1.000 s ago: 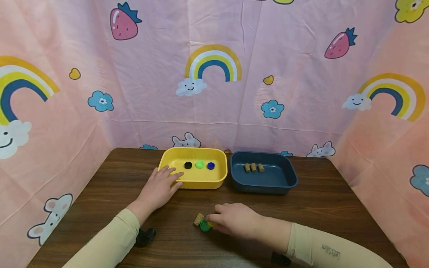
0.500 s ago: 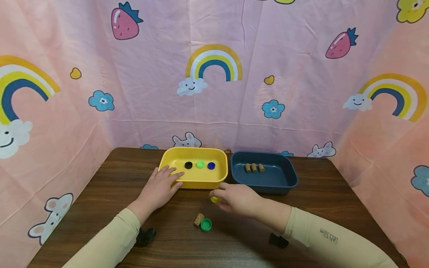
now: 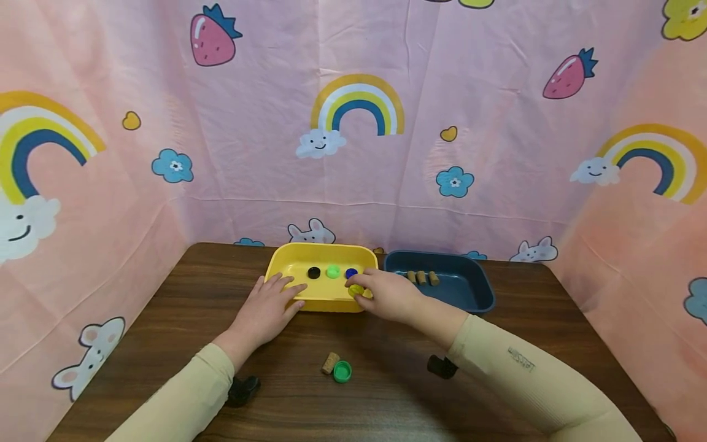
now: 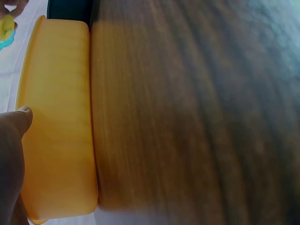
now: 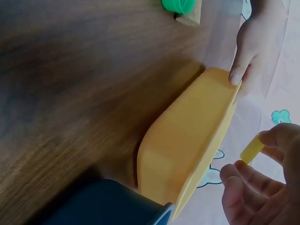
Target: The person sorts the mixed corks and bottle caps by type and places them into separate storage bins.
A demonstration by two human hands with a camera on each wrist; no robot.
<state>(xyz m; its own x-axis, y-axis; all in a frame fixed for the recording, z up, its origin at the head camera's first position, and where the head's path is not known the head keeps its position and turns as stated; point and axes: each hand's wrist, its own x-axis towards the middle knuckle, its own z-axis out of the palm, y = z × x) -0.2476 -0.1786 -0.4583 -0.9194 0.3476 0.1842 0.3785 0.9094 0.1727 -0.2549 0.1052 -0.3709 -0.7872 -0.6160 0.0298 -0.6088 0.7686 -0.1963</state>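
Note:
My right hand [image 3: 391, 294] pinches a yellow bottle cap [image 5: 252, 149] between thumb and fingers, above the front right part of the yellow tray [image 3: 320, 305]. My left hand [image 3: 265, 310] rests with spread fingers on that tray's front left rim; its thumb shows at the rim in the left wrist view. Inside the tray lie a black cap [image 3: 313, 272], a light green cap [image 3: 333, 271] and a blue cap [image 3: 351, 273], the last partly behind my right fingers. Nearer me on the table, a cork [image 3: 331, 363] lies beside a green cap [image 3: 342, 371].
Right of the yellow tray stands a dark blue tray [image 3: 466, 294] with several corks [image 3: 422, 278] in it, partly covered by my right hand. Both trays stand on the brown wooden table [image 3: 276, 405]. A patterned pink cloth [image 3: 375, 178] hangs behind and at both sides.
My right hand has lifted the yellow cap from beside the green cap and carried it forward to over the yellow tray. My left hand has stayed on the rim.

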